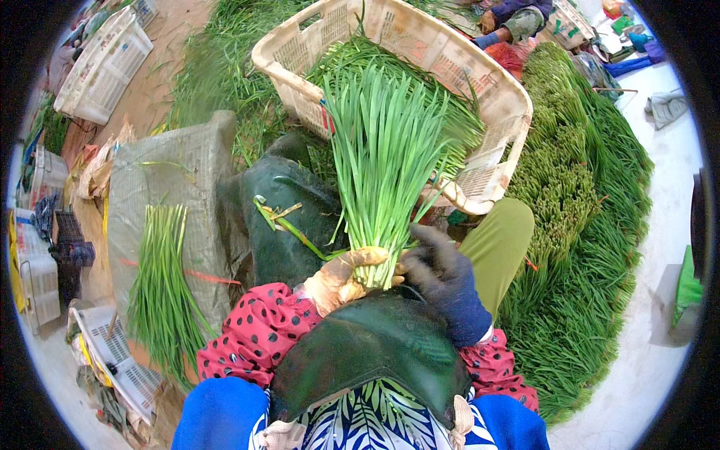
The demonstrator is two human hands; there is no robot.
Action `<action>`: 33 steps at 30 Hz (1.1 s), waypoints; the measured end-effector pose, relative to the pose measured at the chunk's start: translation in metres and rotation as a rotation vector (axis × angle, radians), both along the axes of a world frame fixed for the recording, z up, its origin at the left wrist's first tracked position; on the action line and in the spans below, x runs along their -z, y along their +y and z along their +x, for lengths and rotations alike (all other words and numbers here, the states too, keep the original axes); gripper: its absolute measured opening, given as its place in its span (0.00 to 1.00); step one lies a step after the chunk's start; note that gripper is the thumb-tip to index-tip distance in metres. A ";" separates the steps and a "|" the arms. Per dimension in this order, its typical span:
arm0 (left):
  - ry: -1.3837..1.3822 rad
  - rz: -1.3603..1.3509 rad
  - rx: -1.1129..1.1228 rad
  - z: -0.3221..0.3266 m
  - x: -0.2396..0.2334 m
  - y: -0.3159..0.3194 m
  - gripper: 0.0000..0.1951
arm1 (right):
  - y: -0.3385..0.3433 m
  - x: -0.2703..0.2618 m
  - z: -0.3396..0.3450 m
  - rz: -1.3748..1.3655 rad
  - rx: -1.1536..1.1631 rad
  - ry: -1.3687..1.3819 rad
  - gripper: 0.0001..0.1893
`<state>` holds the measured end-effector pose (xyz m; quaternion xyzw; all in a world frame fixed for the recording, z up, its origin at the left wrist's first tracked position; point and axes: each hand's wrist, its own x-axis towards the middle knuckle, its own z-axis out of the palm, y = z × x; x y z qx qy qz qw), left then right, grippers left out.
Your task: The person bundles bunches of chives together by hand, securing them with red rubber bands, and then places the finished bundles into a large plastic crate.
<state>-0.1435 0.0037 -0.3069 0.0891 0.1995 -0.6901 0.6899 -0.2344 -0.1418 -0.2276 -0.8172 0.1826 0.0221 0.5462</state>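
Note:
My left hand (344, 277), in a soiled pale glove, is closed around the lower stalks of a bunch of garlic chives (388, 169), whose green leaves fan out away from me. Beside the stalk ends is my right hand (436, 264), in a dark blue glove. It is motion-blurred, and whether its fingers grip a stalk cannot be told. A white plastic crate (478, 73) holding more chives stands beyond the bunch. To the left, a smaller bunch of chives (163, 281) lies on a surface covered with grey woven sheeting (169, 163). Yellowed leaf scraps (287, 219) rest on the dark green apron over my leg.
A large stack of bundled chives (574, 315) lines the right side. Loose leaves (225, 73) cover the ground ahead. White crates (107, 73) stand at the upper left, and another crate (112, 349) lies at the lower left. A person (514, 22) sits at the upper right.

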 end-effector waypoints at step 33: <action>-0.424 0.293 0.052 -0.006 0.010 0.002 0.13 | -0.026 -0.007 0.073 -0.904 -0.406 -0.073 0.25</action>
